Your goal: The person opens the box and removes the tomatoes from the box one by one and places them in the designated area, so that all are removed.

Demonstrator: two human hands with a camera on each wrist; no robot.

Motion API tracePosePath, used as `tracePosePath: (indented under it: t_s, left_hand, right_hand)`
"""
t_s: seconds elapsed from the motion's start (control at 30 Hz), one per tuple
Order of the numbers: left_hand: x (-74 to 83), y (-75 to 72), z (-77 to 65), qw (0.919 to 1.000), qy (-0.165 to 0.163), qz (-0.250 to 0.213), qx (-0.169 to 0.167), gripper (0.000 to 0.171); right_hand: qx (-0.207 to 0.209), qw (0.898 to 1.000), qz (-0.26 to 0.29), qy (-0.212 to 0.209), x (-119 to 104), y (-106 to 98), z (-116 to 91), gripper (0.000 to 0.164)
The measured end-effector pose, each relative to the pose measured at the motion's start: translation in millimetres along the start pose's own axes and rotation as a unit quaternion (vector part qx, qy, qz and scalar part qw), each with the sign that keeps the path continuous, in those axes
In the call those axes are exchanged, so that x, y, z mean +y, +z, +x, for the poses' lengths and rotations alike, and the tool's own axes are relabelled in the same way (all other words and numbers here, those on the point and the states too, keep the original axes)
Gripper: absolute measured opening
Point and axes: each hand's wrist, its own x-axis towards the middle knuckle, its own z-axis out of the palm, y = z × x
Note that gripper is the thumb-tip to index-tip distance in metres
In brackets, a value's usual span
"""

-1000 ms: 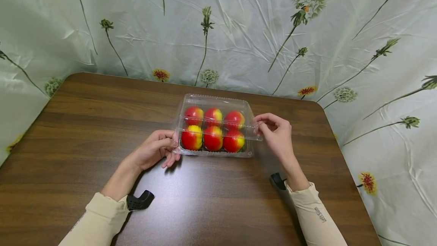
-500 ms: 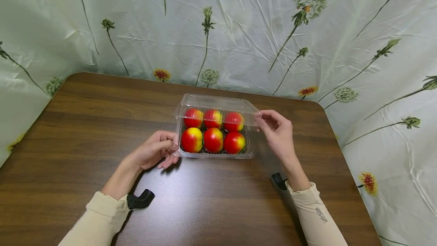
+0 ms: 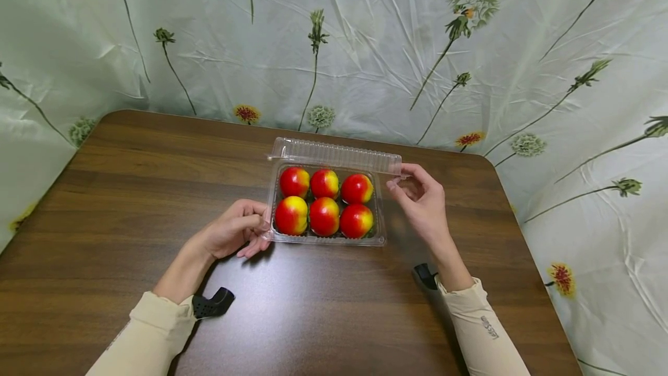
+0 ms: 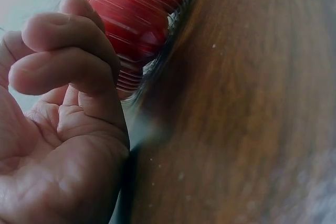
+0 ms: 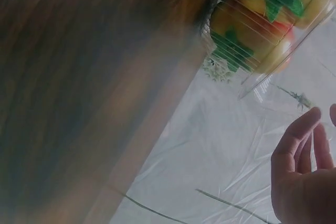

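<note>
A clear plastic clamshell box (image 3: 329, 241) holds several red-and-yellow fruits (image 3: 324, 216) in two rows. Its hinged lid (image 3: 339, 154) is raised and tilts back over the far side. At the box's near left corner, my left hand (image 3: 235, 230) pinches the edge between thumb and fingers. My right hand (image 3: 425, 199) pinches the lid's right corner with thumb and fingertips. In the left wrist view, curled fingers (image 4: 68, 72) lie beside the box's ribbed wall. Green star-shaped leaf tops (image 5: 231, 51) show on the fruits in the right wrist view, through the clear side.
The box is on a brown wood-grain table (image 3: 292, 318) near its far edge. Behind the table hangs a pale cloth (image 3: 365, 45) printed with flowers. A black wrist strap piece (image 3: 214, 303) sticks out from the left sleeve, and another from the right.
My right hand has moved up and away with the lid, which has swung from partly over the fruits to standing back. My left hand stays at the corner.
</note>
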Motion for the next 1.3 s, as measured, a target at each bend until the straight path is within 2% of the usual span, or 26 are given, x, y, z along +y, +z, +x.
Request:
tracePosePath:
  t_s: [0.23, 0.47, 0.8, 1.03, 1.3]
  left_hand:
    - [-0.1, -0.7, 0.6, 0.9996, 0.018, 0.000, -0.022, 0.020]
    - [-0.5, -1.4, -0.1, 0.9995, 0.015, 0.002, -0.028, 0.020]
    - [-0.7, -1.9, -1.2, 0.9992, 0.012, -0.004, -0.037, 0.022]
    - [0.5, 0.5, -1.4, 0.9997, -0.005, 0.003, -0.024, 0.024]
    - [3.7, 3.4, -1.9, 0.9996, -0.023, 0.015, -0.009, 0.021]
  right_hand:
    - [-0.015, 1.000, -0.005, -0.019, 3.1, 1.4, 1.3, 0.043]
    - [-0.038, 0.999, -0.003, -0.032, 2.0, 2.0, 0.5, 0.047]
    - [-0.063, 0.997, -0.024, -0.020, 5.5, 1.4, 0.6, 0.068]
    - [-0.085, 0.995, -0.039, -0.018, 9.6, 2.1, 2.1, 0.081]
    - [-0.124, 0.991, -0.052, 0.004, 16.1, 0.8, 1.2, 0.084]
